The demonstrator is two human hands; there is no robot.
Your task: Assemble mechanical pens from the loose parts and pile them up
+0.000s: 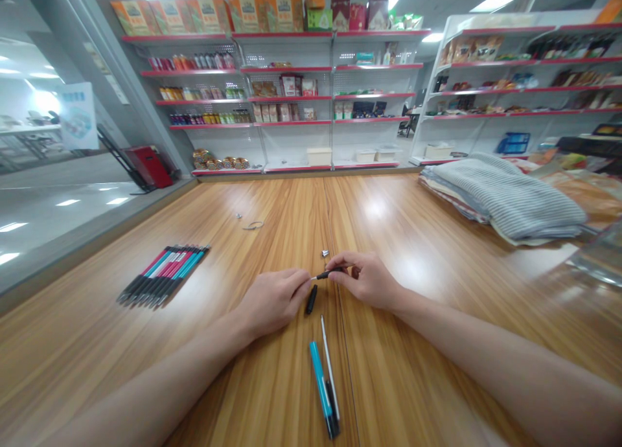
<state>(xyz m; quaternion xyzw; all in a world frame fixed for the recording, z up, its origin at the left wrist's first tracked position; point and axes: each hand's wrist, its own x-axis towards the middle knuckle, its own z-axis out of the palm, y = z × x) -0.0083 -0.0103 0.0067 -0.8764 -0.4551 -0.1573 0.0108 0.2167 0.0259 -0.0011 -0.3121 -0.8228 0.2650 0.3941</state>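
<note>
Both my hands meet over the middle of a wooden table (413, 240). My right hand (372, 278) pinches a short black pen part (326, 274) by its far end. My left hand (275, 298) is closed, its fingertips on the thin pale tip at the part's other end. Just below the hands lies a black pen cap (311, 299). A small metal piece (325, 253) sits just beyond them. Nearer me lie a teal pen barrel (321, 385) and a white refill (329, 366), side by side.
A row of several pink, teal and black pens (162, 273) lies at the left. A small metal ring and a spring (253, 225) lie farther back. Folded striped cloths (510, 197) are stacked at the right. Store shelves (291, 91) stand behind the table.
</note>
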